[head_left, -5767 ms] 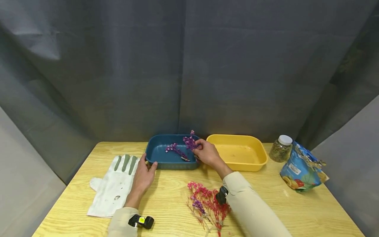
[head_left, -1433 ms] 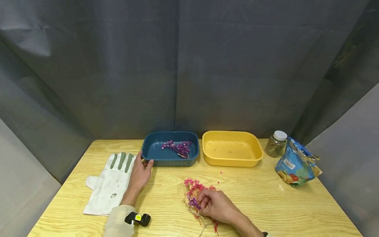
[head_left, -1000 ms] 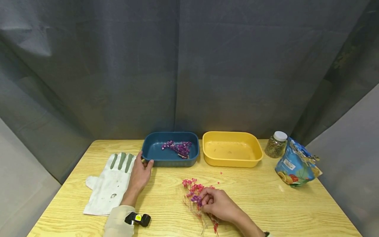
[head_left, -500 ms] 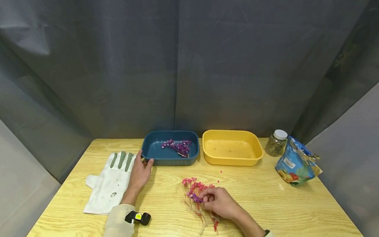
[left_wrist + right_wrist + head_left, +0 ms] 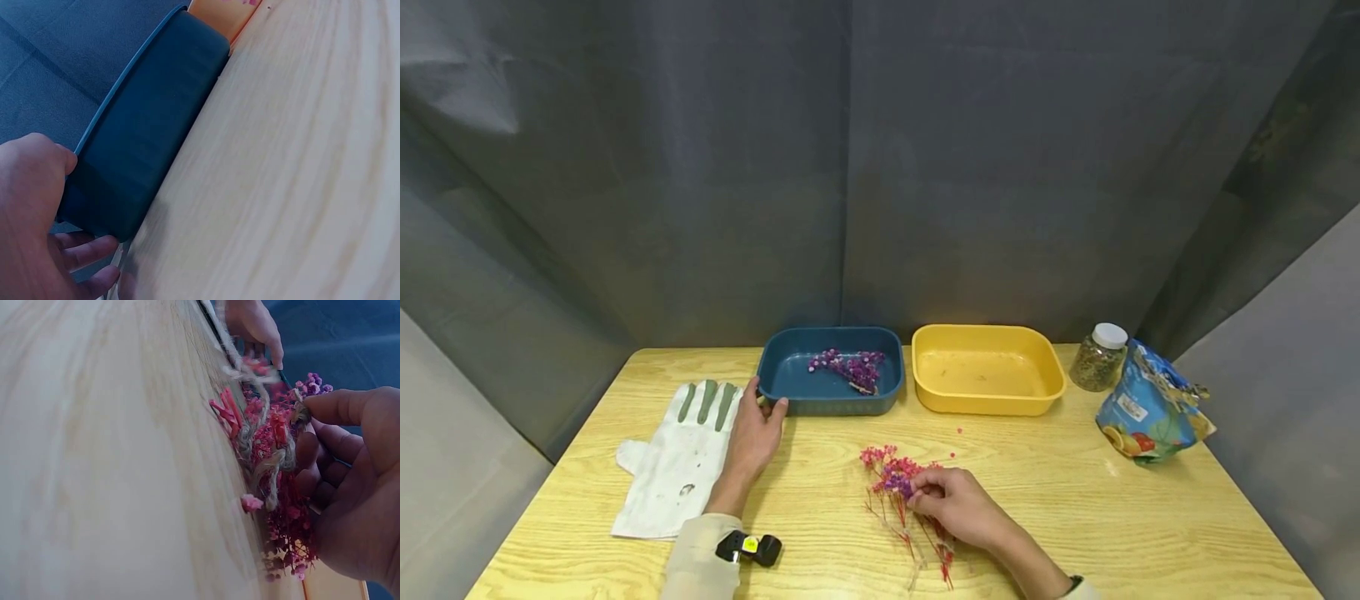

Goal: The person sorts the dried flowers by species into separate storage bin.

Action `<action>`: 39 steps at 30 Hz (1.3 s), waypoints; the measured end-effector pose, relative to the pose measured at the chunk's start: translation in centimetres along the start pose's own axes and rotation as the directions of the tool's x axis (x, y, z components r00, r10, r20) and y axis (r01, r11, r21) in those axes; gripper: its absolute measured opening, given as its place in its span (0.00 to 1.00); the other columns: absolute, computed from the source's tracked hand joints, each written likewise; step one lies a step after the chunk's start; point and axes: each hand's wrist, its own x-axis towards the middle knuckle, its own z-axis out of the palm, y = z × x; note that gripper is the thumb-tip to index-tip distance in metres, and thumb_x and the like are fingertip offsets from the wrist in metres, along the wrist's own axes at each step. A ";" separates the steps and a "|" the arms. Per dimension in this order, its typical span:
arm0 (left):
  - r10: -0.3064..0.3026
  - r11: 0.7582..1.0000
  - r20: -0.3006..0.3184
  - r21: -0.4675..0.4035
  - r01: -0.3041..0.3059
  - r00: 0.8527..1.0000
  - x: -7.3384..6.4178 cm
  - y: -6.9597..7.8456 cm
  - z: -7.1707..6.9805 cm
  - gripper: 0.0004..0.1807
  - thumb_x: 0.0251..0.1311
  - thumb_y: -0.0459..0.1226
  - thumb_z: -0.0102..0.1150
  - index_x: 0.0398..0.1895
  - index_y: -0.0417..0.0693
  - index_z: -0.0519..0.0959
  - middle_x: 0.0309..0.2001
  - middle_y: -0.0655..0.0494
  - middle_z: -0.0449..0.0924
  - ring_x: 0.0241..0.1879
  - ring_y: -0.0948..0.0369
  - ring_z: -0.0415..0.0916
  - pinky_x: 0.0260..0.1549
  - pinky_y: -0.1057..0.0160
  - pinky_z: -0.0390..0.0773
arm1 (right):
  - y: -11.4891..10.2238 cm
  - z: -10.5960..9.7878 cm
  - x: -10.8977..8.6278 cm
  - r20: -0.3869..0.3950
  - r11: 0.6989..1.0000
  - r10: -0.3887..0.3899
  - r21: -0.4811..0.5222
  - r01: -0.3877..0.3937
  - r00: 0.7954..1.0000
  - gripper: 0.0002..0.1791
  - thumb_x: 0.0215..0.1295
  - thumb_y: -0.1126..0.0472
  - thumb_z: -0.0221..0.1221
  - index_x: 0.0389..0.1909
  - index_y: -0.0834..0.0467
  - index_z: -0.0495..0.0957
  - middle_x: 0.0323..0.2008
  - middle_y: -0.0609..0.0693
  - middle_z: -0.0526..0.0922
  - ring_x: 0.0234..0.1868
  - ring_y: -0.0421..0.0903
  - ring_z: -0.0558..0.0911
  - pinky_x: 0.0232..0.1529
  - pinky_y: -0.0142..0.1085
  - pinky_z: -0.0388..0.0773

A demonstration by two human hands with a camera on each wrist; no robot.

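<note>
My left hand (image 5: pixel 758 433) grips the near left corner of the blue tray (image 5: pixel 831 407), with the thumb on its front. In the left wrist view, a digit lies at the tray's rim and other fingers curl at the bottom corner. Purple dried flower sprigs (image 5: pixel 856 371) lie inside. Over the table, my right hand (image 5: pixel 964 505) pinches a small purple dried flower sprig (image 5: pixel 897 483) between thumb and forefinger. The sprig overlaps pink and red dried flowers (image 5: pixel 876 456) with thin red stems. Close up, twine (image 5: pixel 275 472) is knotted round the stems, and purple blossoms (image 5: pixel 314 384) show past the fingertips.
A yellow tray (image 5: pixel 988 403) stands right of the blue one. Farther right are a white-lidded jar (image 5: pixel 1096 364) and a crumpled blue bag (image 5: pixel 1150 417). A white glove (image 5: pixel 672 475) with green fingers lies left of my left arm. Two pink petals dot the table (image 5: pixel 1045 492).
Nearly six seconds ago my right hand held a purple sprig over the blue tray; that sprig now lies inside. The right hand is back at the bunch, pinching another. The left stays on the tray.
</note>
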 end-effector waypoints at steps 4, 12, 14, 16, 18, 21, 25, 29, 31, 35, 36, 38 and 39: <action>0.007 1.000 -0.010 0.005 -0.007 1.000 0.0 0.2 -0.1 0.40 0.69 0.51 0.49 0.77 0.47 0.45 0.64 0.40 0.66 0.55 0.48 0.74 0.55 0.46 0.70 | 0.0 -0.1 0.2 -0.009 0.999 -0.004 0.045 0.004 1.000 0.06 0.62 0.59 0.62 0.36 0.57 0.82 0.28 0.47 0.78 0.27 0.38 0.74 0.29 0.29 0.73; 0.013 1.000 0.001 -0.007 -0.013 1.000 0.1 0.2 -0.1 0.40 0.69 0.50 0.49 0.77 0.47 0.44 0.66 0.41 0.64 0.56 0.48 0.74 0.55 0.46 0.70 | -0.2 -0.1 0.3 -0.049 0.993 -0.009 0.115 0.014 0.999 0.08 0.60 0.61 0.64 0.38 0.59 0.80 0.29 0.48 0.79 0.28 0.38 0.75 0.29 0.28 0.74; 0.013 1.000 -0.001 -0.009 -0.013 1.000 0.1 0.2 0.0 0.40 0.69 0.50 0.49 0.77 0.47 0.44 0.66 0.41 0.64 0.56 0.48 0.74 0.56 0.46 0.71 | -0.2 -0.1 0.3 -0.056 0.991 -0.013 0.131 0.020 0.998 0.08 0.60 0.61 0.64 0.39 0.60 0.80 0.29 0.48 0.79 0.27 0.37 0.74 0.29 0.28 0.73; 0.013 1.000 -0.004 -0.009 -0.013 1.000 0.2 0.2 0.0 0.40 0.69 0.49 0.49 0.77 0.46 0.45 0.66 0.41 0.64 0.56 0.48 0.74 0.56 0.46 0.71 | -0.3 -0.1 0.3 -0.061 0.988 -0.011 0.151 0.020 0.998 0.09 0.60 0.60 0.64 0.39 0.60 0.80 0.29 0.49 0.79 0.27 0.38 0.74 0.29 0.29 0.74; 0.011 1.000 -0.005 -0.007 -0.011 1.000 0.2 0.2 0.1 0.40 0.69 0.49 0.49 0.77 0.46 0.45 0.66 0.40 0.64 0.56 0.48 0.74 0.55 0.46 0.70 | -0.4 -0.1 0.3 -0.067 0.987 -0.009 0.161 0.020 0.998 0.10 0.60 0.60 0.64 0.40 0.61 0.80 0.30 0.49 0.80 0.27 0.38 0.76 0.29 0.30 0.75; 0.009 1.000 -0.006 0.000 -0.009 1.000 0.2 0.1 0.1 0.40 0.69 0.49 0.49 0.77 0.46 0.45 0.66 0.40 0.64 0.55 0.48 0.74 0.55 0.46 0.70 | -0.5 -0.2 0.3 -0.087 0.984 -0.005 0.180 0.021 0.996 0.13 0.59 0.61 0.65 0.43 0.61 0.80 0.32 0.51 0.82 0.29 0.40 0.79 0.31 0.30 0.77; 0.006 1.000 -0.011 0.003 -0.006 1.000 0.3 0.1 0.0 0.40 0.69 0.49 0.49 0.77 0.46 0.45 0.65 0.40 0.65 0.55 0.48 0.73 0.55 0.45 0.70 | -0.7 -0.2 0.4 -0.115 0.981 -0.008 0.189 0.030 0.993 0.16 0.59 0.63 0.65 0.47 0.61 0.78 0.33 0.53 0.82 0.31 0.42 0.81 0.33 0.31 0.79; 0.004 1.000 -0.010 0.006 -0.004 1.000 0.3 0.0 0.0 0.40 0.69 0.50 0.48 0.77 0.48 0.45 0.66 0.40 0.64 0.56 0.47 0.73 0.55 0.45 0.71 | -0.9 -0.3 0.5 -0.137 0.981 -0.001 0.191 0.027 0.991 0.18 0.59 0.63 0.65 0.49 0.62 0.77 0.33 0.53 0.82 0.31 0.43 0.81 0.34 0.31 0.79; 0.002 1.000 -0.007 0.005 -0.002 1.000 0.3 0.0 0.0 0.40 0.69 0.50 0.48 0.77 0.48 0.45 0.67 0.40 0.63 0.57 0.47 0.73 0.56 0.45 0.71 | -1.0 -0.5 0.6 -0.147 0.981 0.006 0.192 0.023 0.989 0.18 0.58 0.64 0.64 0.50 0.61 0.76 0.33 0.53 0.82 0.32 0.44 0.80 0.34 0.32 0.79; -0.007 1.000 0.000 0.001 0.007 1.000 0.2 0.0 0.0 0.40 0.69 0.50 0.48 0.77 0.48 0.45 0.68 0.40 0.62 0.58 0.47 0.73 0.57 0.45 0.70 | -1.2 -0.8 0.8 -0.167 0.981 0.021 0.196 0.012 0.986 0.18 0.58 0.65 0.64 0.50 0.61 0.76 0.33 0.53 0.83 0.32 0.43 0.81 0.34 0.33 0.79; -0.009 1.000 0.002 -0.001 0.009 1.000 0.1 0.0 0.0 0.40 0.69 0.50 0.48 0.77 0.48 0.45 0.68 0.40 0.62 0.58 0.47 0.73 0.57 0.45 0.70 | -1.2 -1.0 0.8 -0.174 0.981 0.023 0.193 0.012 0.985 0.18 0.58 0.65 0.64 0.50 0.61 0.76 0.33 0.53 0.83 0.31 0.43 0.80 0.34 0.33 0.79; -0.014 1.000 0.006 -0.001 0.014 1.000 0.0 0.0 0.1 0.40 0.70 0.50 0.48 0.77 0.48 0.44 0.69 0.40 0.62 0.58 0.47 0.73 0.57 0.45 0.70 | -1.4 -1.2 1.0 -0.192 0.982 0.024 0.188 0.013 0.981 0.19 0.58 0.64 0.64 0.51 0.61 0.76 0.33 0.53 0.82 0.30 0.41 0.79 0.33 0.33 0.78; -0.013 1.000 0.007 0.000 0.013 1.000 0.0 0.0 0.1 0.40 0.70 0.50 0.48 0.77 0.48 0.44 0.69 0.40 0.62 0.58 0.47 0.73 0.57 0.45 0.70 | -1.5 -1.3 1.1 -0.201 0.982 0.021 0.187 0.017 0.979 0.18 0.58 0.64 0.64 0.51 0.61 0.76 0.33 0.53 0.82 0.29 0.41 0.79 0.32 0.33 0.78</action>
